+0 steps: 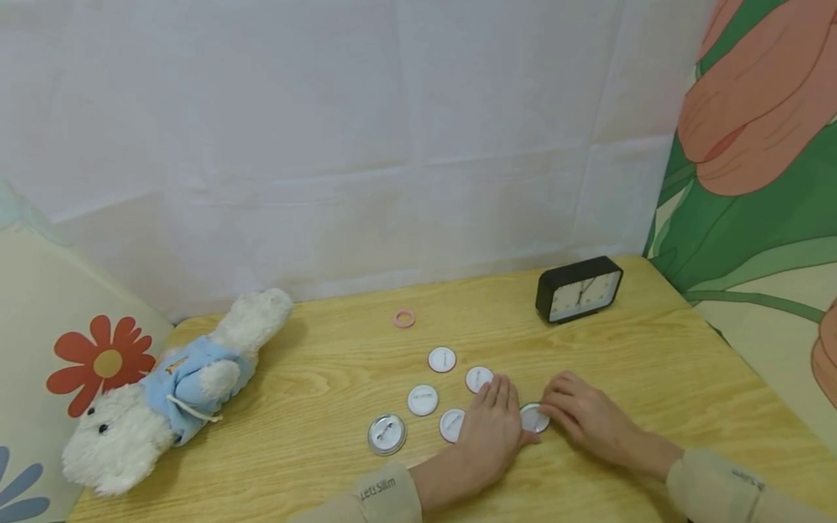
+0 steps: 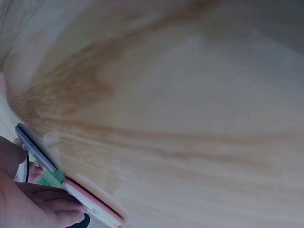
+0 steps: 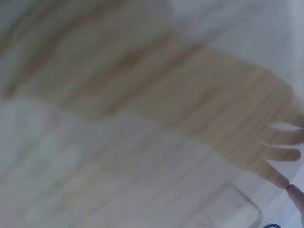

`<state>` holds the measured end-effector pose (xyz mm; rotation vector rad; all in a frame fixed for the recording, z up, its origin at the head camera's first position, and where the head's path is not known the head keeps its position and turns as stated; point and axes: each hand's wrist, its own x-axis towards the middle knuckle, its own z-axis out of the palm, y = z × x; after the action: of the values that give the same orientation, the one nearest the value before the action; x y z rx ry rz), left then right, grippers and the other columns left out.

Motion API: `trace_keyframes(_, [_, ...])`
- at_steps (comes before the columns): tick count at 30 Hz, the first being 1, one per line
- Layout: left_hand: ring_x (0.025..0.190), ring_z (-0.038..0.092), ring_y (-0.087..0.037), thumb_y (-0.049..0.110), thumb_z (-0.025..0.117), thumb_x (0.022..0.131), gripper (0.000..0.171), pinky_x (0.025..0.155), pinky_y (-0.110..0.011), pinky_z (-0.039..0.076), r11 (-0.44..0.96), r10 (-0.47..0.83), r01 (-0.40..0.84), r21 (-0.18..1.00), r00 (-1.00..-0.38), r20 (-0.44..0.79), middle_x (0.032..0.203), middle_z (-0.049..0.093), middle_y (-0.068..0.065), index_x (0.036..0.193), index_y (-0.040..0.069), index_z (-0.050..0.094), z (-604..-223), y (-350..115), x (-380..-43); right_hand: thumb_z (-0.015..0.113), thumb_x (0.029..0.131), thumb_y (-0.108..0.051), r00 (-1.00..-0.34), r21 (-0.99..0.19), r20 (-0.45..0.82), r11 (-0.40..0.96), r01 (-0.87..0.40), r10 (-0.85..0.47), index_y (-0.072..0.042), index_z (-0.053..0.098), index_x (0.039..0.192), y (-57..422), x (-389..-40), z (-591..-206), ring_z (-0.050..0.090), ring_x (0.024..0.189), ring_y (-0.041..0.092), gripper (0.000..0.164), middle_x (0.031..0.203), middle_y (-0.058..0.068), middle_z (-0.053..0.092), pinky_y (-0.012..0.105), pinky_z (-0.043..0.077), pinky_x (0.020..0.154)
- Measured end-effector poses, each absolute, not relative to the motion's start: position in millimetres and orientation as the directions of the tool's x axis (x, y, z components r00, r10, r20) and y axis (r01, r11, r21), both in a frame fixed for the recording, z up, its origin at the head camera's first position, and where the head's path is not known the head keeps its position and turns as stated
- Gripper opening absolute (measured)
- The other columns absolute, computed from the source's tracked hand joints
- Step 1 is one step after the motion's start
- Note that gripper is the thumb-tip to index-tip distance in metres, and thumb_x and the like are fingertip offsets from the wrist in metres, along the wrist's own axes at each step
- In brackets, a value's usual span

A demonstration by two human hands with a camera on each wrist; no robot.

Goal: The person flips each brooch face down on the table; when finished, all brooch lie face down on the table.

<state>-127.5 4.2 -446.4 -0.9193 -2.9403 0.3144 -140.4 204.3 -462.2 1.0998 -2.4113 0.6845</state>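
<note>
Several round pin-back badges lie face down on the table, among them one badge (image 1: 442,359), a second badge (image 1: 423,399) and a larger silver-rimmed badge (image 1: 386,434). My left hand (image 1: 490,432) lies flat with straight fingers, its fingertips at a white badge (image 1: 479,378) and its side partly over another badge (image 1: 451,425). Between the hands is a round silver-rimmed badge (image 1: 535,418); my right hand (image 1: 585,414) pinches its right edge, and the left thumb reaches its lower edge. In the left wrist view, two badge edges show near the left fingers (image 2: 52,204).
A pink ring (image 1: 404,318) lies behind the badges. A black desk clock (image 1: 579,290) stands at the back right of the wooden table (image 1: 314,378). On the left lies a white plush toy in a blue hoodie (image 1: 196,385). A white cloth (image 1: 294,145) hangs behind.
</note>
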Motion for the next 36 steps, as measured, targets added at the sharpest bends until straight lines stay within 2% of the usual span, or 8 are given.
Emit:
trace_keyframes(4, [0.139, 0.038, -0.021, 0.067, 0.036, 0.093, 0.082, 0.113, -0.03, 0.031, 0.803, 0.564, 0.555, -0.218, -0.826, -0.027, 0.146, 0.047, -0.011, 0.142, 0.002, 0.047, -446.7, 5.1, -127.5, 0.073, 0.084, -0.005, -0.657, -0.352, 0.543, 0.569, -0.743, -0.522, -0.015, 0.073, 0.099, 203.5, -139.4, -463.0, 0.053, 0.084, 0.003, 0.018, 0.091, -0.013, 0.06, 0.018, 0.049, 0.07])
trace_keyframes(8, [0.138, 0.039, -0.021, 0.067, 0.035, 0.092, 0.083, 0.113, -0.031, 0.032, 0.791, 0.575, 0.561, -0.244, -0.818, -0.018, 0.146, 0.047, -0.011, 0.142, 0.002, 0.047, -447.4, 4.5, -127.1, 0.076, 0.082, -0.005, -0.693, -0.415, 0.529, 0.563, -0.715, -0.49, -0.015, 0.071, 0.105, 202.9, -138.0, -463.1, 0.054, 0.08, 0.001, 0.026, 0.091, -0.011, 0.061, 0.017, 0.05, 0.065])
trace_keyframes(18, [0.138, 0.038, -0.021, 0.066, 0.033, 0.093, 0.081, 0.113, -0.03, 0.031, 0.766, 0.598, 0.575, -0.287, -0.802, -0.01, 0.146, 0.047, -0.01, 0.142, 0.003, 0.048, -449.2, 5.1, -126.4, 0.078, 0.083, -0.029, -0.675, -0.352, 0.424, 0.577, -0.737, -0.604, -0.012, 0.068, 0.12, 205.8, -138.1, -462.2, 0.049, 0.099, 0.006, 0.042, 0.104, -0.012, 0.06, 0.03, 0.051, 0.08])
trace_keyframes(25, [0.14, 0.035, -0.021, 0.066, 0.029, 0.094, 0.082, 0.114, -0.03, 0.029, 0.761, 0.591, 0.574, -0.303, -0.806, -0.042, 0.149, 0.043, -0.009, 0.144, 0.004, 0.046, -449.5, 7.2, -128.1, 0.079, 0.081, -0.028, -0.656, -0.314, 0.418, 0.578, -0.753, -0.628, -0.013, 0.07, 0.117, 205.4, -141.8, -462.9, 0.049, 0.101, 0.009, 0.039, 0.108, -0.008, 0.058, 0.034, 0.05, 0.082])
trace_keyframes(36, [0.141, 0.034, -0.021, 0.063, 0.029, 0.096, 0.078, 0.115, -0.031, 0.027, 0.749, 0.591, 0.579, -0.323, -0.803, -0.07, 0.15, 0.042, -0.01, 0.145, 0.003, 0.045, -448.7, 12.3, -126.4, 0.079, 0.081, -0.03, -0.681, -0.331, 0.416, 0.597, -0.731, -0.603, -0.012, 0.069, 0.117, 209.2, -138.1, -464.5, 0.05, 0.101, 0.008, 0.042, 0.108, -0.008, 0.059, 0.032, 0.051, 0.084])
